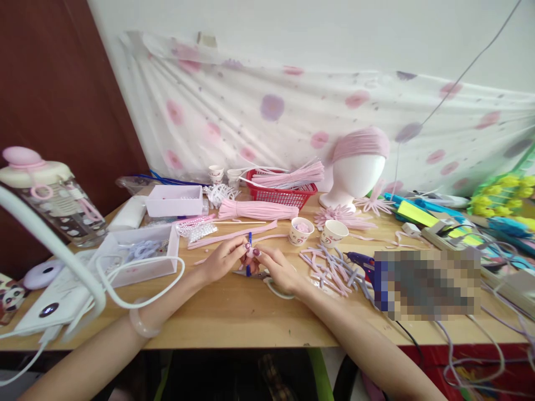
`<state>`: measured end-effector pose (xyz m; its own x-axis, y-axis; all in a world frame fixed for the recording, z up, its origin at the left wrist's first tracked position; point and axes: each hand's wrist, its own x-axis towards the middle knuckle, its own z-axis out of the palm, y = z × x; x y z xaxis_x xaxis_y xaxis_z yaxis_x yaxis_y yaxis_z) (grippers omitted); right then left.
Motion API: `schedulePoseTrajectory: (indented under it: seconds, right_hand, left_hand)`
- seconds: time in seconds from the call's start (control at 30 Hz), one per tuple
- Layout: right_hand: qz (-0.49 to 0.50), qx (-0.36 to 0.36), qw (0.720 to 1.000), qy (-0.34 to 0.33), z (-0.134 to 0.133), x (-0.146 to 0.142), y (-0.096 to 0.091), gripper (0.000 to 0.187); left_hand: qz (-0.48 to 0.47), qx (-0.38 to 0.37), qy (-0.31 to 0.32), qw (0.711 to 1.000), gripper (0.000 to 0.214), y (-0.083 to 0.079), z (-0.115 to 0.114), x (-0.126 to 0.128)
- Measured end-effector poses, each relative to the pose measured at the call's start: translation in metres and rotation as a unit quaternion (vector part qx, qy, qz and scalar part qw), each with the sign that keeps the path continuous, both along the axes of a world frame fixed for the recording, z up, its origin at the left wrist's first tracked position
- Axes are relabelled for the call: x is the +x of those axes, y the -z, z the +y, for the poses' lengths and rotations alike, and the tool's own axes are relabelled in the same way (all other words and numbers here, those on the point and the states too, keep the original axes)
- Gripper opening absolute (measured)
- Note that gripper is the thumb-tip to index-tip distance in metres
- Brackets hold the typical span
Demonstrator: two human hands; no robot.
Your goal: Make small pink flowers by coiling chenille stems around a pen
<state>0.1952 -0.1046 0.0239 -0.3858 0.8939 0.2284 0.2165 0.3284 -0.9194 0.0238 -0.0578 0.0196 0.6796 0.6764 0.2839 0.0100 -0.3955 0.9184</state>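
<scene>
My left hand (225, 257) and my right hand (279, 270) meet above the wooden table, fingers closed in a pinch. Between them a slim blue pen (249, 238) stands nearly upright, its two ends showing above and below the fingertips. Something small and pale pink seems to sit at the pen's middle, mostly covered by the thumbs. Scissors with pale handles (279, 291) lie under my right hand. To its right are scattered short pink and grey-purple pipe cleaner pieces (330, 270). Behind the hands rests a tied bundle of pink pipe cleaners (259, 209).
Two paper cups (334, 234) stand beyond my right hand, near a blue glue gun (360, 259). Behind are a red basket (284, 196) and a white head form (355, 175). At left are a white box (142, 273), a looping white cable (159, 298) and a bottle (62, 206).
</scene>
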Motion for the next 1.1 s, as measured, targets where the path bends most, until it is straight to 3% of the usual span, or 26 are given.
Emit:
schedulePoseTrajectory:
  seconds: [0.13,0.33,0.83,0.97,1.1]
  right_hand:
    - [0.015,-0.018,1.0,-0.01,-0.001,-0.001,0.003,0.031]
    - [0.06,-0.041,0.997,-0.031,0.001,-0.002,0.006,0.025]
    - [0.018,0.028,0.999,-0.032,0.001,-0.004,0.015,0.032]
    - [0.005,0.051,0.998,0.028,0.002,-0.002,0.013,0.031]
    - [-0.101,0.17,0.973,0.123,0.004,0.0,0.015,0.023]
  left_hand:
    - [-0.01,-0.03,0.016,0.999,0.031,0.001,-0.002,0.001]
    - [-0.008,-0.034,-0.019,0.999,0.028,0.001,-0.001,0.001]
    - [0.014,-0.052,-0.047,0.997,0.026,-0.003,0.001,-0.003]
    - [-0.011,-0.056,-0.054,0.997,0.027,-0.001,0.001,-0.002]
    - [0.009,-0.007,-0.096,0.995,0.03,0.004,-0.001,0.0]
